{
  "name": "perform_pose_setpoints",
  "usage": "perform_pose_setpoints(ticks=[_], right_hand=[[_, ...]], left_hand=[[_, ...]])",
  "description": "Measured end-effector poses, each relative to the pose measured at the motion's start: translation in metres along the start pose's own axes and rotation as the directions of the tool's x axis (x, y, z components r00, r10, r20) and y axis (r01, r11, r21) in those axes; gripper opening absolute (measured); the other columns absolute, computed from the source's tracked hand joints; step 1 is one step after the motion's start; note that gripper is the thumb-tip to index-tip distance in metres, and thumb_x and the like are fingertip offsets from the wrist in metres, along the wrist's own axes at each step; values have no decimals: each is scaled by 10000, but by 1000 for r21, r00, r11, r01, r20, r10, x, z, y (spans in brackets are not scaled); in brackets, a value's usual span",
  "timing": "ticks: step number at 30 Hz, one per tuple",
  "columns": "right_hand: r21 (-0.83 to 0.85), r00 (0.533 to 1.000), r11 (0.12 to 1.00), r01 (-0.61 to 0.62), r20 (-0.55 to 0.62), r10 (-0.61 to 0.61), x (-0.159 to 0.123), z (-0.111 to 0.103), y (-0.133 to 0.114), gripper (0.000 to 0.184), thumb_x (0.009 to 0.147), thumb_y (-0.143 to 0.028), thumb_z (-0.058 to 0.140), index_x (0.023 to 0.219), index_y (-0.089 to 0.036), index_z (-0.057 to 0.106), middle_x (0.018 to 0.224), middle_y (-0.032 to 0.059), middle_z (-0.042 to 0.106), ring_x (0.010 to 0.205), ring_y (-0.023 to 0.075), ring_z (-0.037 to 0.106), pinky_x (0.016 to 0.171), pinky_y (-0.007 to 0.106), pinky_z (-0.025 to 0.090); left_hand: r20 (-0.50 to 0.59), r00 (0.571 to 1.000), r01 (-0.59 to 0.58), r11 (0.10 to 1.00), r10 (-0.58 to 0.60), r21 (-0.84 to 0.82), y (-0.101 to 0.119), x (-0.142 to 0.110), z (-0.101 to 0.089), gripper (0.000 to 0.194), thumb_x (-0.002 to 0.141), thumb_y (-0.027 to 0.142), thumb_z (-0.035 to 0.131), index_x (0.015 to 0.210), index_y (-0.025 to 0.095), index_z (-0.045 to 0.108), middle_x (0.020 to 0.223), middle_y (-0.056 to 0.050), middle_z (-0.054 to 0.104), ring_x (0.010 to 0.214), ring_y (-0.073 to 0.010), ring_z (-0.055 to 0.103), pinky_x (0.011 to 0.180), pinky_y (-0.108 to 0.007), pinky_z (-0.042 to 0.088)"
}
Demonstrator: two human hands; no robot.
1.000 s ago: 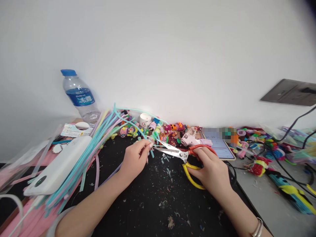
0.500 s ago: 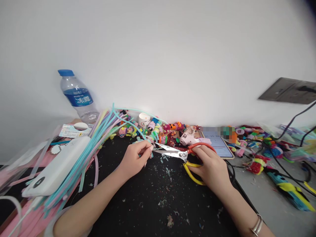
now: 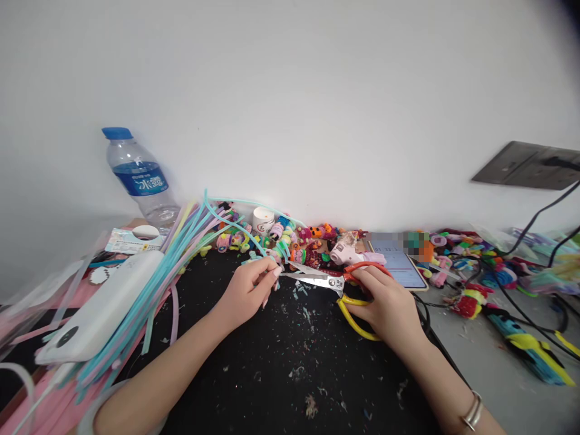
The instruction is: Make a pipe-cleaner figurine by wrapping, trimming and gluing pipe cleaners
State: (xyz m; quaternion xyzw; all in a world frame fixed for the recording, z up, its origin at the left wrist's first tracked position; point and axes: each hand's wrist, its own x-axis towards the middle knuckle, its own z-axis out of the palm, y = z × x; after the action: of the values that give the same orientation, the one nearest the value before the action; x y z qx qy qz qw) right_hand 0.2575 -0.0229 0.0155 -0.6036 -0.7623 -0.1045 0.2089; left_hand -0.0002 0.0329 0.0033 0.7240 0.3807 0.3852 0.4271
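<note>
My right hand (image 3: 389,302) grips a pair of scissors (image 3: 333,282) with one red and one yellow handle. Their blades stand apart and point left, tips close to the fingers of my left hand. My left hand (image 3: 251,287) is closed in a pinch over the black work surface. A light blue pipe cleaner (image 3: 235,225) curves down to its fingertips; the pinched end is mostly hidden by the fingers. Behind both hands lie several small colourful pipe-cleaner figures (image 3: 299,254) and a pale pink hot glue gun (image 3: 347,251).
A bundle of pastel pipe cleaners (image 3: 136,302) and a white power bank (image 3: 102,308) lie at left, before a water bottle (image 3: 138,175). A tablet (image 3: 408,269), black cables (image 3: 507,296) and more fuzzy pieces (image 3: 471,299) sit at right. Scraps dot the black mat (image 3: 272,374).
The view has shifted very slightly. The scissors' upper blade tip has moved a little away from my left fingers; both hands hold nearly the same positions.
</note>
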Motion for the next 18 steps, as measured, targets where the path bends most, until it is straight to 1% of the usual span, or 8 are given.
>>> perform_pose_setpoints(ticks=[3,6,10,14,18], right_hand=[[6,1000,1000,-17,1,17,0,-1,1,300,713,-255,641,1005,-233,578,1037,17,641,894,197,621,655,256,459],[28,1000,999,-23,18,22,0,-2,1,291,720,-261,640,1002,-231,575,1048,21,639,896,197,623,650,253,460],[62,998,998,-30,55,26,0,-2,1,279,711,-253,654,978,-221,580,1024,21,643,899,197,620,670,248,464],[74,998,997,-14,63,9,0,-1,2,267,711,-252,652,969,-220,590,1000,21,648,853,192,626,668,249,467],[86,998,996,-1,69,-5,-1,0,3,290,702,-259,671,977,-214,593,1000,19,648,838,193,630,673,254,472]], left_hand=[[-11,1000,-10,999,11,46,0,0,0,262,919,309,381,716,191,499,418,81,403,395,-85,405,546,-227,360],[-26,999,-15,996,18,91,-1,1,1,257,926,308,363,727,197,482,424,79,421,421,-94,419,577,-232,361],[-58,996,-60,985,71,164,-2,2,1,258,931,290,344,725,198,470,453,70,434,478,-108,443,625,-241,366],[-66,993,-88,979,102,182,-4,3,1,235,932,269,338,772,192,493,469,74,419,465,-108,435,618,-246,365],[-74,990,-101,978,116,183,-5,3,0,231,930,255,339,766,186,487,493,72,414,469,-103,438,605,-241,364]])
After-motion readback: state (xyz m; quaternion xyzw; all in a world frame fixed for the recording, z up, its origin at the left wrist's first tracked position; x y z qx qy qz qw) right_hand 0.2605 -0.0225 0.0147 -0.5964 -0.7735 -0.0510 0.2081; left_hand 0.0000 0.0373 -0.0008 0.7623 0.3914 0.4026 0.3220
